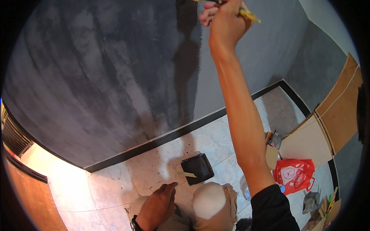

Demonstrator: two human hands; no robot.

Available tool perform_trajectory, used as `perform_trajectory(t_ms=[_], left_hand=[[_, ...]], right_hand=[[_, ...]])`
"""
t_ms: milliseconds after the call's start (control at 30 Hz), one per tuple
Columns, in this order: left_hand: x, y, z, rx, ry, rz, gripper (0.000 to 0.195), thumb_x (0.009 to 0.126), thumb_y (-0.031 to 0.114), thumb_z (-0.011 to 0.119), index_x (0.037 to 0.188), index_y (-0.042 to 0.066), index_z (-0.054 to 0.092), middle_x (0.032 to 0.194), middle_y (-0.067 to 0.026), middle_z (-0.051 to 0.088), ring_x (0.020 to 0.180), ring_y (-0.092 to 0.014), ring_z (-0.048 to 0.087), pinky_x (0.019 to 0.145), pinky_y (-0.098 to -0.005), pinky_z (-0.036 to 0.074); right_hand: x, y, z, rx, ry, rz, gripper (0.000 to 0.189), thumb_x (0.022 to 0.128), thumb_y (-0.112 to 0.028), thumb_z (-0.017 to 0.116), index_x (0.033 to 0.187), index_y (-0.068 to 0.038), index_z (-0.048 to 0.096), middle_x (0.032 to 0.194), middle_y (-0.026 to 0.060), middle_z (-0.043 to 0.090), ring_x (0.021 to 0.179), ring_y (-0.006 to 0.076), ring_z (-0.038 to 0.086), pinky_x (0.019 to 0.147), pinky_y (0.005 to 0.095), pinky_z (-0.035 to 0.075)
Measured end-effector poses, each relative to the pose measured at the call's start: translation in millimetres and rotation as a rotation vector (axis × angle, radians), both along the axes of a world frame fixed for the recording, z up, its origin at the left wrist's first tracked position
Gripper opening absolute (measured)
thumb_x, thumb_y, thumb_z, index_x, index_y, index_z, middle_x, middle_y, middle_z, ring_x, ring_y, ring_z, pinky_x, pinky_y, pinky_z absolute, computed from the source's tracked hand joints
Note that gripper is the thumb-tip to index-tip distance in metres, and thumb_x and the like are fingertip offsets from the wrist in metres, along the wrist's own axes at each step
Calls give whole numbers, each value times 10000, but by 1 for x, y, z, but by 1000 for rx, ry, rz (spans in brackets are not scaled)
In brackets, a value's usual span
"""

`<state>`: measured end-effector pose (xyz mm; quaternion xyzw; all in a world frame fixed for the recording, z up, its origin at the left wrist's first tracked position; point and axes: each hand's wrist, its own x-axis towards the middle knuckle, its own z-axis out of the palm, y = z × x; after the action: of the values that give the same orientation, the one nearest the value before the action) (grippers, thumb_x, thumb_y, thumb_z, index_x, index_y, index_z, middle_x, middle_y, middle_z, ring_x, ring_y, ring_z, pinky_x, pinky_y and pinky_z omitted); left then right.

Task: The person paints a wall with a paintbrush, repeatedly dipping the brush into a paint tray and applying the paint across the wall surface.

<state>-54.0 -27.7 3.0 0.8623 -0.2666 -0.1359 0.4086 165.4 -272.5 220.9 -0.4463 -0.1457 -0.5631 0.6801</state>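
Note:
My right hand is raised high at the top of the view, in front of the wall. Its fingers are closed on a slim tool with a yellow handle end, probably a paintbrush; its far end is cut off by the top edge. Behind it, darker paint on the left meets lighter grey along a rough vertical edge. My left hand rests low by my knee and appears to hold nothing. A black square tray lies on the tiled floor beyond my knees, with a flat light stick in it.
A black skirting runs along the wall foot. On the right are a red plastic bag, a small box, leaning wooden boards, a grey container and a carton of tools. A bottle stands partly behind my right arm.

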Motion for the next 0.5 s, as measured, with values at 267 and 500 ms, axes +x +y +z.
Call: perform_trajectory(t_ms=[267,500], left_hand=[[-4,2,12,94,14,7,270,938,12,558,1205,-14,580,1019,-271,662,907,-454,658,766,-469,543],[-1,1,-6,35,-26,13,262,932,-1,554,1191,-20,582,1034,-276,661,905,-449,660,773,-458,538]], right_hand=[[-17,-4,-146,136,315,135,182,979,-157,479,849,-36,519,613,89,561,371,143,468,350,278,328],[-32,-8,-126,151,427,41,200,947,-138,440,803,-16,505,563,94,546,355,143,449,338,290,335]])
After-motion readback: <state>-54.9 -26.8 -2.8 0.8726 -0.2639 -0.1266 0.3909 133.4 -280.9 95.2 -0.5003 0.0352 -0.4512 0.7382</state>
